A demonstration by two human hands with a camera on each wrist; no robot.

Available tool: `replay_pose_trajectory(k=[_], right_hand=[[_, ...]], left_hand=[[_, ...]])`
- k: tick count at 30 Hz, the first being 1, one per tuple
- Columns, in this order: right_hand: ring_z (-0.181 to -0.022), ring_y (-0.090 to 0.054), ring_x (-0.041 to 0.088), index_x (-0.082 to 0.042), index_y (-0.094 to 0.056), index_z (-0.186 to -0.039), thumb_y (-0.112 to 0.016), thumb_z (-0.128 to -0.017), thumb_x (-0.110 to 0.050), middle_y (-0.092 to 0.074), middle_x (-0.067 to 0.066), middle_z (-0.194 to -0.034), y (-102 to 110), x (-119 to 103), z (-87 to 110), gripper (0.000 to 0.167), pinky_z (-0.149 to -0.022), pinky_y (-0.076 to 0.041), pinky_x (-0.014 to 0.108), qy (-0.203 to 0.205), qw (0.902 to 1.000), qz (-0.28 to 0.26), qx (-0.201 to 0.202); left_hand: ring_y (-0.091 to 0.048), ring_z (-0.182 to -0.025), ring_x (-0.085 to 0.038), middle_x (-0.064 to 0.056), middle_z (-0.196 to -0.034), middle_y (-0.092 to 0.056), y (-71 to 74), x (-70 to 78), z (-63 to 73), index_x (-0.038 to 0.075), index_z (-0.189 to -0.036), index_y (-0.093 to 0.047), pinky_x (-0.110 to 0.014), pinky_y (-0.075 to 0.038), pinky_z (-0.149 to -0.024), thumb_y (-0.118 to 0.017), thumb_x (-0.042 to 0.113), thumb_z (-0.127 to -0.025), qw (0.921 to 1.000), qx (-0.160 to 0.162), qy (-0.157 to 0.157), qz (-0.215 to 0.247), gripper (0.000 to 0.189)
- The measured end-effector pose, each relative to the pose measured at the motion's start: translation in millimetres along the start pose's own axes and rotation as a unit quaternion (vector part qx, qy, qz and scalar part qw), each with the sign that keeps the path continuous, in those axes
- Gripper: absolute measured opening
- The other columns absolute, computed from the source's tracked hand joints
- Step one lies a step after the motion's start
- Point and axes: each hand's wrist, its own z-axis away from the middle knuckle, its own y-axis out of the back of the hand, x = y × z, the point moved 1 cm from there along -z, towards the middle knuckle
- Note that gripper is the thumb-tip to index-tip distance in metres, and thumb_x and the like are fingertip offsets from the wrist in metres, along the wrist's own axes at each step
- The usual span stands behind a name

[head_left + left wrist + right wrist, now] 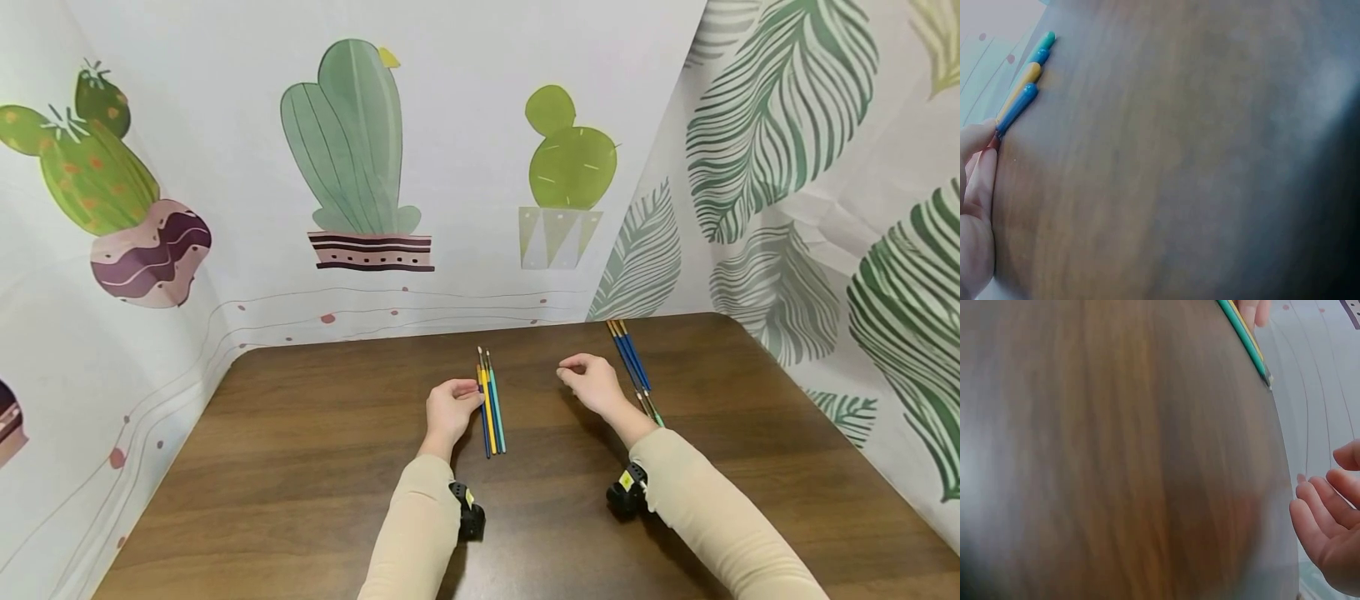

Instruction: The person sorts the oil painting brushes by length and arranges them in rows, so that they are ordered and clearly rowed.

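Step in hand looks like lining up brushes round a slim yellow-handled paintbrush (490,417) on the dark brown wood-grain table (315,433); my judgement, the next move calls for setting the outer one parallel to it without nudging the neighbours, then easing the fingertips off. My left hand (452,408) is just left of the yellow brush, thumb and finger pinching a slim blue-handled paintbrush (485,433) by its upper part (left wrist view has the pinch right at the frame edge, so exact contact is hard to read). That blue brush lies just left of the yellow brush, its handle running toward me from my fingertips. Close on the yellow brush's right: a second slim blue-handled paintbrush (495,417), then a slim teal-handled paintbrush (499,417). My right hand (596,385), well right of the yellow brush, grips nothing, fingers loosely bent, thumb apart from them in the right wrist view. Farther right of the yellow brush, past that hand: a group of blue-handled, tan-tipped paintbrushes (632,358), plus a green-handled paintbrush (657,420), partly hidden by my forearm.
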Motion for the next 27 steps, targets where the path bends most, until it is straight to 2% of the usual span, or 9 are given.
replay_pose_trajectory(k=[5, 11, 16, 27], right_hand=[[-0.067, -0.066, 0.024, 0.003, -0.067, -0.104, -0.063, -0.087, -0.015, -0.070, 0.020, -0.086, -14.2, -6.7, 1.3, 0.025, -0.055, -0.053, 0.023, -0.017, 0.9983, -0.052, -0.022], [-0.074, -0.067, 0.019, 0.007, -0.064, -0.109, -0.061, -0.088, -0.012, -0.069, 0.023, -0.096, -30.2, -13.6, 2.8, 0.028, -0.061, -0.057, 0.025, -0.036, 0.9931, -0.100, -0.049], [-0.080, -0.069, 0.021, 0.007, -0.063, -0.111, -0.061, -0.089, -0.012, -0.069, 0.022, -0.102, -42.2, -20.0, 4.5, 0.029, -0.066, -0.059, 0.030, -0.049, 0.9889, -0.125, -0.065], [-0.085, -0.070, 0.024, 0.007, -0.060, -0.115, -0.059, -0.090, -0.011, -0.066, 0.024, -0.110, -64.7, -36.8, 7.5, 0.031, -0.070, -0.059, 0.032, -0.084, 0.9770, -0.174, -0.091]], left_hand=[[-0.071, -0.090, -0.024, -0.017, -0.097, -0.072, 0.8, -0.5, -0.2, -0.002, -0.101, -0.070, -0.031, -0.058, -0.080, -0.074, 0.004, -0.078, 1.0000, 0.001, -0.004, 0.001, 0.024], [-0.071, -0.091, -0.024, -0.017, -0.098, -0.072, 0.7, 0.6, 0.5, -0.002, -0.102, -0.069, -0.031, -0.057, -0.080, -0.074, 0.004, -0.078, 1.0000, -0.001, -0.005, 0.003, 0.025], [-0.070, -0.092, -0.024, -0.016, -0.099, -0.072, -0.7, 0.6, 0.2, -0.001, -0.102, -0.069, -0.030, -0.057, -0.081, -0.074, 0.004, -0.078, 1.0000, -0.002, -0.003, 0.008, 0.025], [-0.071, -0.091, -0.023, -0.017, -0.098, -0.072, -0.1, 1.1, 0.3, -0.001, -0.101, -0.070, -0.030, -0.058, -0.080, -0.074, 0.005, -0.079, 0.9999, 0.000, -0.001, 0.013, 0.023]])
